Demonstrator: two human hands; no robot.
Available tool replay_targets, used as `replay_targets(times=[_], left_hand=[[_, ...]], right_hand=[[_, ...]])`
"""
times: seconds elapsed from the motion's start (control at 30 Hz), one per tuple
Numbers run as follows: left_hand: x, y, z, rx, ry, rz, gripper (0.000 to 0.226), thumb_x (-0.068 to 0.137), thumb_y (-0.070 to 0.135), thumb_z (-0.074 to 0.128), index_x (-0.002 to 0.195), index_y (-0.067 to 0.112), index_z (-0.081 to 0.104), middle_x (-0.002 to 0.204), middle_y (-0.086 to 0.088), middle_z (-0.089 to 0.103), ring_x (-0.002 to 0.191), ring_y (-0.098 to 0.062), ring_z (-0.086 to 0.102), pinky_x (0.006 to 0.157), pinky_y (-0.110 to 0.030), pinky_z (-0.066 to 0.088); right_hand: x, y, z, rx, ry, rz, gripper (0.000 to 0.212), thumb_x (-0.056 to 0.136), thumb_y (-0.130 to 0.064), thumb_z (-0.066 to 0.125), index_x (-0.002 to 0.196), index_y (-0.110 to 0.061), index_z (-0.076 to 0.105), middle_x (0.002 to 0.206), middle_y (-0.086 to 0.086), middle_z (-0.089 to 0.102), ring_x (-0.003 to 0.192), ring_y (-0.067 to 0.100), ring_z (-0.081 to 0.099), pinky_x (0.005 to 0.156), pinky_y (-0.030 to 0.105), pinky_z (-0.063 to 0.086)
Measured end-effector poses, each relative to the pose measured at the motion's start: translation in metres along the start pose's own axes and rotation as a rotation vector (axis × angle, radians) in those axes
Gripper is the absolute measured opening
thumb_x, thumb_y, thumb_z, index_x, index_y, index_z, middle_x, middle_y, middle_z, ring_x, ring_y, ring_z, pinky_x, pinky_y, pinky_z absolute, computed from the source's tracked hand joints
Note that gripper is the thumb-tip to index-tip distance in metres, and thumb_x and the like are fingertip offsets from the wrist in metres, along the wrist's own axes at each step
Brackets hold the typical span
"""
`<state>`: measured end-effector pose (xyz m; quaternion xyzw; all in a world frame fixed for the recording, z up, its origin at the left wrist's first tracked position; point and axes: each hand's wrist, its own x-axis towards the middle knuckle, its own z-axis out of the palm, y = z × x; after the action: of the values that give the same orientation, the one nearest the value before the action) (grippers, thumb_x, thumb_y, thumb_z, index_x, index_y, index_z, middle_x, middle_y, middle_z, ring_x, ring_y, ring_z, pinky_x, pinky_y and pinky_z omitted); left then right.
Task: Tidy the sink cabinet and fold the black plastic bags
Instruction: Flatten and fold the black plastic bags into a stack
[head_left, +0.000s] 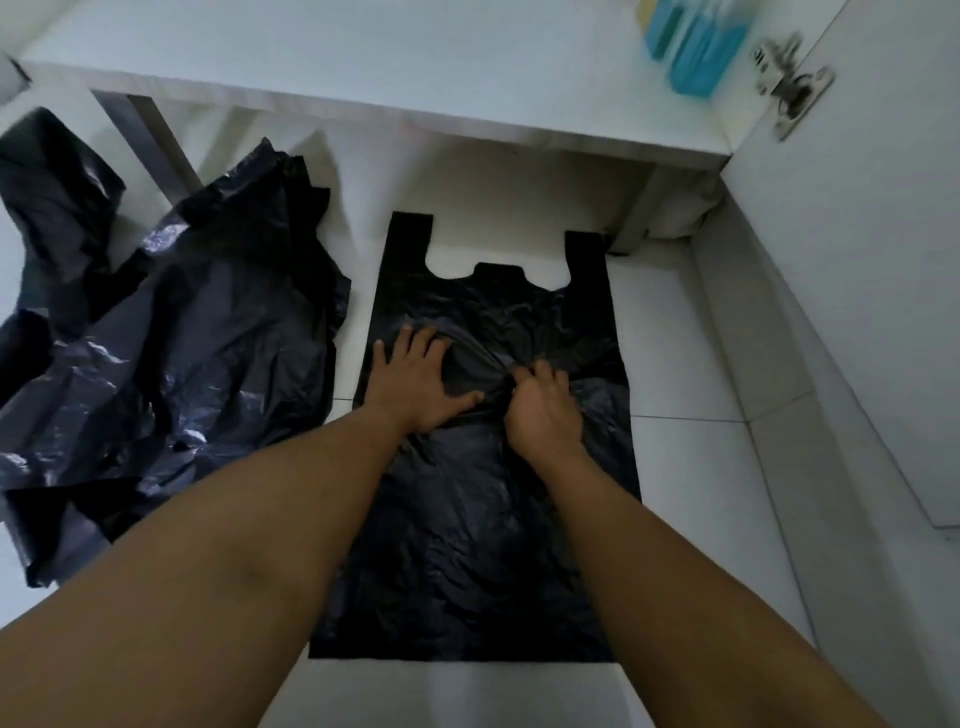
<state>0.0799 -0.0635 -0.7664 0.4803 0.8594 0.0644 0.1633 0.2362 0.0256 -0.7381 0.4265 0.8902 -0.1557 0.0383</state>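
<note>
One black plastic bag (483, 519) is spread flat on the white floor tiles (691, 467), just in front of the open sink cabinet (363, 67); its two handles are pointed at the cabinet. The left hand (415, 384) is laid flat on the bag with the fingers spread wide; nothing is gripped by it, and the bag is only pressed down. A small bunch of the plastic is pinched in the curled fingers of the right hand (545, 410), right beside the left thumb. A messy pile of black bags (171, 338) is seen on the floor to the left, near the flat bag but apart from it. Blue bottles (696, 47) are kept inside the cabinet, near the door hinge (789, 78). Little of the job looks done; no folded bag is seen; this bag is likely being smoothed, and the whole pile is left.
</note>
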Motion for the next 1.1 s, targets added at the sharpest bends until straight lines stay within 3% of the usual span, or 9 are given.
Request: replay_targets(times=[0.1, 0.23, 0.37, 0.5, 0.63, 0.73, 0.87, 1.0, 1.1], left_hand=[[-0.007, 0.005, -0.03, 0.072, -0.131, -0.011, 0.11, 0.077, 0.088, 0.045, 0.161, 0.027, 0.008, 0.169, -0.001, 0.002, 0.155, -0.03, -0.004, 0.121, -0.062, -0.005], [-0.027, 0.0, -0.085, 0.092, -0.138, -0.001, 0.106, 0.081, 0.077, 0.055, 0.161, 0.027, 0.007, 0.169, -0.002, 0.0, 0.155, -0.029, -0.002, 0.118, -0.068, -0.006], [-0.045, -0.03, -0.159, 0.064, 0.014, -0.074, 0.089, 0.086, 0.071, 0.057, 0.156, 0.023, 0.028, 0.158, -0.008, 0.034, 0.145, -0.032, 0.031, 0.119, -0.064, 0.015], [-0.073, -0.093, -0.183, 0.091, 0.346, -0.266, 0.064, 0.09, 0.061, 0.057, 0.139, 0.02, 0.051, 0.139, -0.01, 0.052, 0.13, -0.033, 0.046, 0.109, -0.055, 0.036], [-0.103, -0.14, -0.171, -0.022, 0.365, -0.525, 0.049, 0.09, 0.046, 0.059, 0.129, 0.016, 0.055, 0.129, -0.013, 0.056, 0.124, -0.039, 0.049, 0.104, -0.059, 0.036], [-0.116, -0.161, -0.165, -0.073, 0.365, -0.558, 0.024, 0.091, 0.033, 0.06, 0.112, 0.023, 0.067, 0.112, -0.008, 0.067, 0.11, -0.036, 0.059, 0.107, -0.06, 0.034], [-0.124, -0.17, -0.162, -0.104, 0.487, -0.56, 0.024, 0.098, 0.036, 0.054, 0.109, 0.027, 0.074, 0.109, -0.006, 0.071, 0.108, -0.036, 0.061, 0.103, -0.053, 0.035], [-0.125, -0.176, -0.174, -0.149, 0.587, -0.547, 0.033, 0.1, 0.044, 0.048, 0.103, 0.026, 0.076, 0.106, -0.01, 0.067, 0.102, -0.036, 0.061, 0.096, -0.051, 0.043], [-0.12, -0.176, -0.197, -0.19, 0.601, -0.507, 0.038, 0.099, 0.047, 0.049, 0.097, 0.022, 0.077, 0.101, -0.011, 0.067, 0.097, -0.036, 0.063, 0.088, -0.046, 0.051]], right_hand=[[0.004, 0.001, -0.016, 0.045, -0.14, -0.02, 0.042, 0.094, -0.007, 0.046, 0.136, -0.009, 0.053, 0.136, 0.014, 0.045, 0.123, 0.034, 0.043, 0.104, 0.042, 0.04], [0.007, -0.003, -0.04, 0.123, -0.138, -0.05, 0.02, 0.094, -0.004, 0.042, 0.086, -0.007, 0.061, 0.098, 0.012, 0.062, 0.085, 0.026, 0.06, 0.081, 0.038, 0.055], [0.014, -0.038, -0.069, 0.203, 0.003, -0.065, 0.027, 0.099, -0.009, 0.041, 0.114, -0.009, 0.063, 0.111, 0.01, 0.06, 0.086, 0.021, 0.054, 0.078, 0.031, 0.047], [0.018, -0.104, -0.068, 0.345, -0.021, -0.172, 0.036, 0.102, -0.019, 0.044, 0.136, -0.013, 0.055, 0.135, 0.013, 0.054, 0.115, 0.03, 0.056, 0.094, 0.038, 0.049], [0.0, -0.173, -0.035, 0.575, -0.171, -0.257, 0.032, 0.102, -0.019, 0.05, 0.132, -0.012, 0.059, 0.129, 0.011, 0.061, 0.111, 0.025, 0.06, 0.09, 0.029, 0.048], [-0.007, -0.207, -0.011, 0.678, -0.237, -0.195, 0.03, 0.099, -0.019, 0.054, 0.127, -0.01, 0.062, 0.129, 0.01, 0.062, 0.117, 0.028, 0.058, 0.098, 0.031, 0.048], [-0.006, -0.225, 0.01, 0.824, -0.366, -0.074, 0.03, 0.096, -0.023, 0.062, 0.12, -0.005, 0.066, 0.123, 0.011, 0.064, 0.112, 0.029, 0.061, 0.098, 0.034, 0.05], [0.002, -0.237, 0.01, 0.806, -0.135, -0.055, 0.024, 0.084, -0.035, 0.076, 0.097, -0.015, 0.071, 0.107, 0.004, 0.068, 0.104, 0.024, 0.064, 0.09, 0.039, 0.056], [0.004, -0.246, -0.002, 0.541, 0.077, -0.23, 0.046, 0.085, -0.037, 0.073, 0.125, -0.025, 0.055, 0.131, 0.005, 0.046, 0.123, 0.026, 0.046, 0.098, 0.049, 0.046]])
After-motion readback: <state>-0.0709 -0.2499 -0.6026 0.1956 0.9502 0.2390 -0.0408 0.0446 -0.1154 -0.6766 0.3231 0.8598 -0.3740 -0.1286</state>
